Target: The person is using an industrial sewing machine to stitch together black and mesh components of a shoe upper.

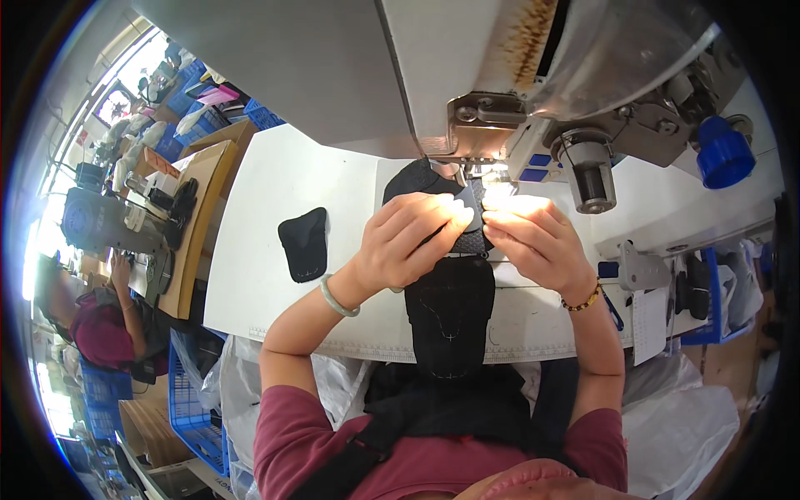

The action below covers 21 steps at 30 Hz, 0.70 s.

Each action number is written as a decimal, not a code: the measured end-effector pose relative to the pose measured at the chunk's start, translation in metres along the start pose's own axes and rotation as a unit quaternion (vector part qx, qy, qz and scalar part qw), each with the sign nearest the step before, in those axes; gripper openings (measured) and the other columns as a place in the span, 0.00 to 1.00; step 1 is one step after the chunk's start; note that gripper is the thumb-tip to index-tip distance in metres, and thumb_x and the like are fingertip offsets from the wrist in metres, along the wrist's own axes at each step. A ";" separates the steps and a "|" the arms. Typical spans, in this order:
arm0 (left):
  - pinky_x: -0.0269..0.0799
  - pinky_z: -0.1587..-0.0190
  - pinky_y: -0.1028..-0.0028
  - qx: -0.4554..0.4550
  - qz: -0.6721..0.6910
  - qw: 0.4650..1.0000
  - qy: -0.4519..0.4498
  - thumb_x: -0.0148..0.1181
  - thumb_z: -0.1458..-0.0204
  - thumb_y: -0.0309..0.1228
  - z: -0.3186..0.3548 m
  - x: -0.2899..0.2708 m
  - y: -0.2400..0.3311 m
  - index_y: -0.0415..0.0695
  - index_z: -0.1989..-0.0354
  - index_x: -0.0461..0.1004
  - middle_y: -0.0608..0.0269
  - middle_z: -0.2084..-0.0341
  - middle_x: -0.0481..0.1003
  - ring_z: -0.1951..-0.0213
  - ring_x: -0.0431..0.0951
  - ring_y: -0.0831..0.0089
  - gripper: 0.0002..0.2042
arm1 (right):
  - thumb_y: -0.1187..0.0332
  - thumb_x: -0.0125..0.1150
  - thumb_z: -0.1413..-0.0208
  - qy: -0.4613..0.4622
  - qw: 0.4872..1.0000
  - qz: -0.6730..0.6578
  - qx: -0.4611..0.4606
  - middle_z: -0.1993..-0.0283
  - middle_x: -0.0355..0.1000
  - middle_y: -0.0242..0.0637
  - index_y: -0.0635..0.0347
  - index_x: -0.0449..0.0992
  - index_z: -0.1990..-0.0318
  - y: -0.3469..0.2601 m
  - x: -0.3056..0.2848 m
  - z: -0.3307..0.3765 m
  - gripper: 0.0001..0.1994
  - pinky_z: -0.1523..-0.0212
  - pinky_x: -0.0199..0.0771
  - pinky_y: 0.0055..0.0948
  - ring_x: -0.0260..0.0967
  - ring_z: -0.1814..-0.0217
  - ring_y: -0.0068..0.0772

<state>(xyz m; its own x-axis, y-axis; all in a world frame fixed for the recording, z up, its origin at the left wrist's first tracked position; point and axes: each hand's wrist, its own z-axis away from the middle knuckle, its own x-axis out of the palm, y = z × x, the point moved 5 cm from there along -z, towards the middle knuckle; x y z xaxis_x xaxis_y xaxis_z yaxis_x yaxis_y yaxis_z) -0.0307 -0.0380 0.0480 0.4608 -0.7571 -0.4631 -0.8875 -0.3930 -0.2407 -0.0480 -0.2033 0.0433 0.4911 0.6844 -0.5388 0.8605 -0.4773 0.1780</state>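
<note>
So the piece in hand is a dark fabric part (406,182), black with a grey textured patch, sitting right under the sewing machine (487,137)'s needle area. Left hand (412,237) has a closed pinch grip on it; right hand (542,242)'s fingertips are bunched at its right edge, but glare means I can't tell if they're grasping. Another black piece (304,244) lies left on the white worktop (258,208).

My white table (258,192) carries a small black cloth piece (305,244) on my left, a longer black piece (450,308) in the middle, reaching past the ruler-marked front edge (537,350), and a grey-and-black piece (473,241) beneath the sewing machine (450,67).
</note>
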 end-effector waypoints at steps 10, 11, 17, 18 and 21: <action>0.75 0.61 0.69 -0.019 0.038 0.999 0.014 0.58 0.64 0.22 0.009 0.008 -0.018 0.39 0.65 0.75 0.61 0.66 0.75 0.63 0.77 0.65 0.14 | 0.72 0.61 0.55 -0.013 0.999 0.035 0.031 0.55 0.72 0.28 0.57 0.75 0.65 -0.001 0.007 -0.005 0.08 0.65 0.69 0.22 0.69 0.63 0.20; 0.75 0.60 0.69 -0.021 0.043 0.999 0.010 0.58 0.64 0.22 0.009 0.009 -0.019 0.39 0.64 0.75 0.61 0.65 0.75 0.62 0.77 0.64 0.14 | 0.72 0.61 0.55 -0.013 0.999 0.037 0.030 0.55 0.72 0.28 0.57 0.75 0.65 -0.002 0.005 -0.005 0.08 0.65 0.69 0.22 0.69 0.63 0.20; 0.76 0.57 0.67 -0.022 0.054 0.998 -0.019 0.57 0.63 0.21 0.010 0.008 -0.026 0.39 0.61 0.74 0.59 0.61 0.75 0.57 0.76 0.62 0.15 | 0.78 0.63 0.57 -0.044 0.996 0.016 0.077 0.55 0.74 0.34 0.59 0.75 0.61 -0.001 0.010 -0.003 0.13 0.57 0.69 0.30 0.72 0.56 0.33; 0.76 0.57 0.67 -0.024 0.053 0.998 -0.022 0.57 0.62 0.21 0.010 0.009 -0.027 0.38 0.61 0.74 0.58 0.61 0.74 0.57 0.76 0.61 0.16 | 0.78 0.62 0.57 -0.034 0.996 0.015 0.084 0.55 0.74 0.34 0.60 0.75 0.61 0.001 0.011 -0.003 0.13 0.56 0.68 0.31 0.72 0.56 0.33; 0.76 0.57 0.67 -0.038 0.061 0.997 -0.004 0.57 0.62 0.20 0.013 0.011 -0.028 0.38 0.61 0.74 0.58 0.60 0.75 0.57 0.76 0.60 0.15 | 0.78 0.63 0.57 -0.036 0.994 0.031 0.103 0.55 0.73 0.33 0.60 0.76 0.60 0.002 0.011 -0.001 0.13 0.56 0.67 0.31 0.71 0.56 0.33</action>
<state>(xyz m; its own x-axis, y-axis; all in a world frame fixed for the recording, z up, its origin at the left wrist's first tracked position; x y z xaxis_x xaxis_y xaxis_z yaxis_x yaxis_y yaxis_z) -0.0007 -0.0289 0.0385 0.3498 -0.7978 -0.4911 -0.9341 -0.3371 -0.1177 -0.0407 -0.1959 0.0388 0.5244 0.6127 -0.5912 0.7797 -0.6246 0.0443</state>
